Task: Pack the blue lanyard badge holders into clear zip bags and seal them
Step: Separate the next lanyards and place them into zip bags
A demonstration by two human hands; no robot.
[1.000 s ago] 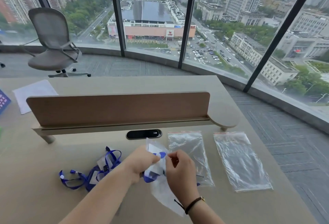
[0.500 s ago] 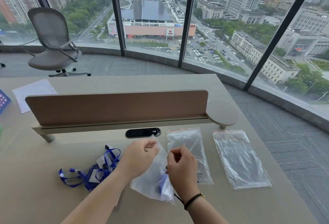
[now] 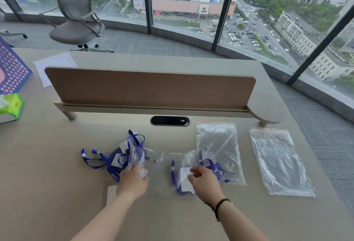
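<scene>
A clear zip bag (image 3: pixel 164 161) lies sideways on the desk between my hands. A blue lanyard with a white card (image 3: pixel 183 182) sits in its right end. My left hand (image 3: pixel 133 180) grips the crinkled left end, over a pile of loose blue lanyard badge holders (image 3: pixel 113 161). My right hand (image 3: pixel 204 181) pinches the right end at the card. Another clear bag (image 3: pixel 216 141) lies behind my right hand, with blue lanyard showing in its lower part. An empty clear bag (image 3: pixel 277 164) lies flat further right.
A brown divider panel (image 3: pixel 151 87) crosses the desk behind a black oval cable port (image 3: pixel 170 120). At the left edge are a green tissue box (image 3: pixel 11 106), a purple patterned box (image 3: pixel 11 68) and white paper (image 3: pixel 53 66). An office chair (image 3: pixel 74 12) stands by the windows.
My hands were close together, holding the bag up. Now they have spread apart and lowered it, stretched sideways on the desk. The view has dropped closer to the desk.
</scene>
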